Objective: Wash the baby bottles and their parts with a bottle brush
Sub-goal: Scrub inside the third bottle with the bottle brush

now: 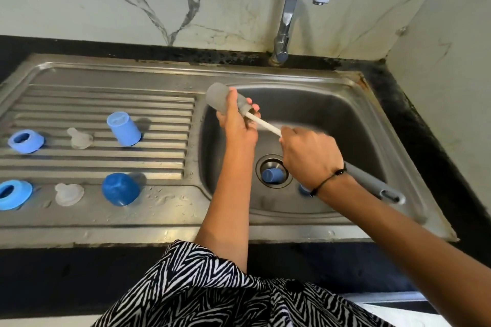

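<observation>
My left hand [235, 121] grips a clear baby bottle [219, 97] tilted over the left side of the sink basin [345, 119]. My right hand [309, 156] holds the bottle brush; its white stem [265, 123] runs into the bottle's mouth and its grey handle [372, 184] sticks out past my wrist. On the drainboard [159, 151] stand two blue caps [123, 129] [121, 188], two clear nipples [79, 138] [69, 194] and two blue collar rings [25, 141] [13, 194]. Another blue cap [271, 175] sits in the drain. A blue part [304, 190] peeks out under my right wrist.
The chrome tap [289, 16] stands behind the basin with its spout to the right; no water runs. A marble wall is behind and to the right. A dark counter edge [79, 273] runs along the front.
</observation>
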{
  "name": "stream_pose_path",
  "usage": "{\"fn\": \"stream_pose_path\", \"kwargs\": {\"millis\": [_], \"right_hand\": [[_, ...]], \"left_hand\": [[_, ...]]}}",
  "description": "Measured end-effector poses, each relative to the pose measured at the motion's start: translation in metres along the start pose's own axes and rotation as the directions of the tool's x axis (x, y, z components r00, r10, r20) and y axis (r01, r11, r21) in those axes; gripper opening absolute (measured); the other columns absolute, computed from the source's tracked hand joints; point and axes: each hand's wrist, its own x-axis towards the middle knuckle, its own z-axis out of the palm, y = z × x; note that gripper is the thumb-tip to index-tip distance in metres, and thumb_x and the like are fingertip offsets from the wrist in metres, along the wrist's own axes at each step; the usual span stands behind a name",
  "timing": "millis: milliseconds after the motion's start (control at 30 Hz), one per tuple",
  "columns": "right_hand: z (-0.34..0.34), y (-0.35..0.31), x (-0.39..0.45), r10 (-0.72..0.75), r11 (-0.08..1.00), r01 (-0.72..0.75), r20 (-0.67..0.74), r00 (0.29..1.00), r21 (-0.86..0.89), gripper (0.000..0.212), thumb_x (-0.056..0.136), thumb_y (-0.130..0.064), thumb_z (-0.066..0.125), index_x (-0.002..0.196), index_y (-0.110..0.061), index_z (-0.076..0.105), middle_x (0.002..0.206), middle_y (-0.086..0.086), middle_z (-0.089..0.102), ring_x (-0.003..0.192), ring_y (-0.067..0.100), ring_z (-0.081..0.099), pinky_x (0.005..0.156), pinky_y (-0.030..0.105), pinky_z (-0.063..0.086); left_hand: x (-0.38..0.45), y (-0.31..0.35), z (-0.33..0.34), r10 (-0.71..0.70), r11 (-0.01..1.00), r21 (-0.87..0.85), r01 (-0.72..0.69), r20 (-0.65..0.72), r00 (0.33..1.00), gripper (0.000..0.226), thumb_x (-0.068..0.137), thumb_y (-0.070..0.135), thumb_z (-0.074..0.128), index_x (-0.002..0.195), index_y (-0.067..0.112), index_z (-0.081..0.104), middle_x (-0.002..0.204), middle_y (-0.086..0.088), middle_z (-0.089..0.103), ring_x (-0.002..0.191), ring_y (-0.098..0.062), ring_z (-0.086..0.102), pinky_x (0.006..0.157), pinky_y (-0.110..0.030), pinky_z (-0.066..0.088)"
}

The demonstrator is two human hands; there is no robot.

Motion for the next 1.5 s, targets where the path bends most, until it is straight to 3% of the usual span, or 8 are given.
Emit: {"fn": "stream_pose_path", "kwargs": {"millis": [367, 533, 700, 833, 1000, 1167, 1367, 1500], "right_hand": [[0.001, -0.016, 0.021, 0.018, 0.987, -0.002, 0.096, 0.995, -0.163, 0.035, 0.088, 0.000, 0.026, 0.105, -0.002, 0.057, 0.091, 0.007, 0.064, 0.080, 0.029, 0.065, 0.052, 0.031, 0.033], [-0.007, -0.032, 0.032, 0.111, 0.975, -0.105, 0.022, 0.994, -0.197, 0.012, 0.057, -0.012, 0.069, 0.068, -0.009, 0.068, 0.059, 0.002, 0.061, 0.048, 0.021, 0.061, 0.039, 0.021, 0.031], [0.007, -0.022, 0.049, 0.075, 0.950, -0.137, 0.221, 0.972, 0.279, 0.025, 0.093, -0.008, 0.040, 0.109, -0.003, 0.058, 0.106, 0.018, 0.061, 0.097, 0.038, 0.059, 0.067, 0.035, 0.038], [-0.007, -0.001, 0.050, 0.054, 0.732, -0.242, 0.300, 0.952, 0.637, 0.023, 0.088, -0.005, 0.047, 0.076, -0.001, 0.067, 0.061, 0.011, 0.055, 0.053, 0.011, 0.054, 0.057, 0.025, 0.047], [-0.012, -0.009, 0.011, 0.053, 0.939, -0.101, 0.152, 0.987, 0.330, 0.019, 0.092, -0.014, 0.041, 0.101, -0.009, 0.057, 0.088, 0.015, 0.063, 0.082, 0.039, 0.058, 0.059, 0.034, 0.034], [-0.005, -0.004, -0.002, -0.020, 0.999, 0.012, -0.171, 0.985, -0.048, 0.038, 0.072, -0.005, 0.042, 0.099, 0.000, 0.068, 0.060, 0.007, 0.060, 0.047, 0.027, 0.056, 0.036, 0.023, 0.029], [0.007, -0.022, 0.018, 0.004, 0.986, -0.019, -0.088, 0.996, -0.166, 0.041, 0.070, -0.005, 0.029, 0.071, -0.006, 0.070, 0.050, 0.000, 0.055, 0.037, 0.019, 0.054, 0.037, 0.019, 0.019], [0.002, -0.021, 0.040, -0.001, 1.000, 0.000, 0.073, 0.997, 0.011, 0.029, 0.095, -0.004, 0.031, 0.109, -0.001, 0.055, 0.102, 0.013, 0.062, 0.090, 0.035, 0.065, 0.059, 0.032, 0.035]], "left_hand": [[0.005, 0.018, 0.005, -0.026, 0.994, 0.108, 0.029, -0.030, 0.999, 0.036, 0.085, 0.029, 0.070, 0.109, 0.012, 0.049, 0.080, -0.009, 0.054, 0.063, -0.015, 0.054, 0.051, -0.026, 0.052], [0.008, 0.011, 0.006, -0.123, 0.976, 0.184, 0.115, 0.033, 0.992, 0.052, 0.082, 0.048, 0.066, 0.111, 0.007, 0.052, 0.067, -0.007, 0.054, 0.050, -0.015, 0.056, 0.047, -0.023, 0.047], [0.004, 0.019, 0.005, -0.140, 0.988, 0.086, 0.128, 0.160, 0.977, 0.032, 0.094, 0.032, 0.054, 0.110, 0.004, 0.053, 0.095, -0.014, 0.058, 0.085, -0.025, 0.061, 0.085, -0.034, 0.052], [-0.003, 0.020, -0.002, -0.047, 0.973, -0.197, 0.123, 0.352, 0.935, 0.028, 0.080, -0.002, 0.059, 0.107, 0.005, 0.051, 0.107, -0.018, 0.059, 0.090, -0.029, 0.067, 0.079, -0.036, 0.056], [0.002, 0.008, 0.000, -0.016, 0.976, -0.203, 0.084, 0.318, 0.948, 0.053, 0.072, 0.002, 0.069, 0.114, 0.018, 0.041, 0.090, -0.010, 0.055, 0.067, -0.018, 0.063, 0.056, -0.028, 0.051], [-0.001, 0.012, 0.006, -0.040, 0.980, -0.190, 0.054, 0.077, 0.996, 0.020, 0.081, 0.004, 0.065, 0.093, 0.009, 0.049, 0.075, -0.007, 0.045, 0.054, -0.015, 0.049, 0.045, -0.023, 0.048], [0.003, 0.014, 0.006, -0.099, 0.993, -0.069, 0.099, 0.017, 0.995, 0.010, 0.086, -0.008, 0.052, 0.083, 0.001, 0.053, 0.074, -0.013, 0.052, 0.052, -0.015, 0.058, 0.046, -0.020, 0.051], [-0.006, 0.006, 0.014, -0.070, 0.994, 0.083, 0.064, 0.075, 0.995, 0.028, 0.088, 0.002, 0.059, 0.114, 0.006, 0.049, 0.090, -0.013, 0.056, 0.062, -0.017, 0.064, 0.057, -0.027, 0.052]]}}
